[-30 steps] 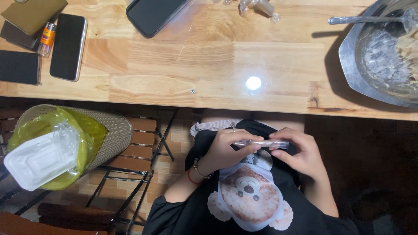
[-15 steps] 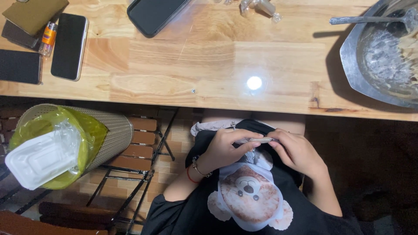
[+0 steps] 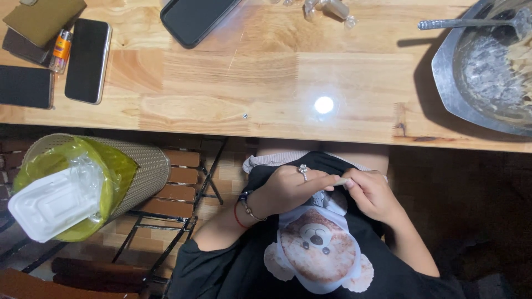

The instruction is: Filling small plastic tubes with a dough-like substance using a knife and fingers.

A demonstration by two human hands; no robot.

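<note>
A: Hands?

B: Both down at the lap, below the table (image 3: 221, 119) edge, in front of a black shirt w/ a bear print (image 3: 316, 249). Left hand (image 3: 288, 188) curled, ring on one finger, beaded bracelet at the wrist. Right hand (image 3: 371, 194) curled too. Fingertips of both meet on a small thin pale thing (image 3: 339, 181), pinched between them. Can't tell what it is, too small.

A: So both closed on it?

B: Yes, left pinches one end, right the other, hands nearly touching.

A: Containers?

B: Metal bowl (image 3: 446, 83) at the table's right end, partly out of frame. Whitish smeared residue inside plus some pale beige food at the far right. Metal spoon (image 3: 460, 23) rests w/ its handle across the rim, head in the bowl.

A: Other one?

B: Perforated bin (image 3: 149, 169) w/ yellow bag liner (image 3: 116, 166), on the floor left of the person, seen leaning. White foam food box (image 3: 50, 205) sits in its mouth w/ some clear plastic.

A: Rest of the table?

B: Three dark phones: one top centre (image 3: 197, 19), two at left (image 3: 87, 60) (image 3: 25, 86). Small orange lighter (image 3: 61, 50) beside an olive wallet (image 3: 44, 19). Clear wrappers (image 3: 327, 8) top centre. Folding chair (image 3: 177, 188) next to the bin.
</note>
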